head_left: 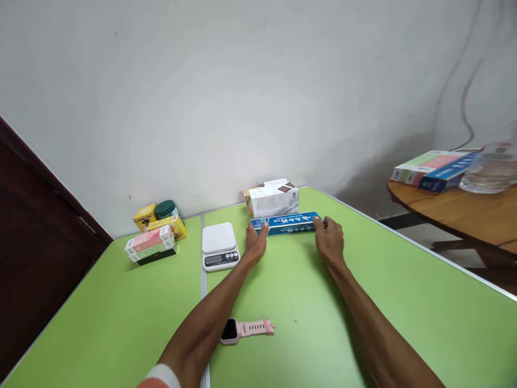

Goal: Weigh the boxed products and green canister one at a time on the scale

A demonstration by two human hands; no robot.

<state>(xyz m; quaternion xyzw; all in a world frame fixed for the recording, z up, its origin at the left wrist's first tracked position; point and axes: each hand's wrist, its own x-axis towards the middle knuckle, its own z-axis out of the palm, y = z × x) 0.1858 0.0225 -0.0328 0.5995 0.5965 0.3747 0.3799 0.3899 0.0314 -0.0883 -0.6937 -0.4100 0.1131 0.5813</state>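
A long blue toothpaste box [286,222] lies at the back of the green table, in front of a white box [274,200]. My left hand [256,242] grips its left end, thumb towards the top. At its right end, my right hand [331,240] closes on the corner with the thumb on top. Just left of my left hand stands a white kitchen scale [220,245] with a bare platform. Below my hands lies a pink-strapped smartwatch [246,330], partly hidden by my left forearm.
On the table's left stand a pink and green box [150,242], yellow boxes [144,217] and a dark green-lidded jar [166,209]. To the right, a wooden table [472,215] holds more boxes [428,167] and a clear container [490,170]. A wall rises behind.
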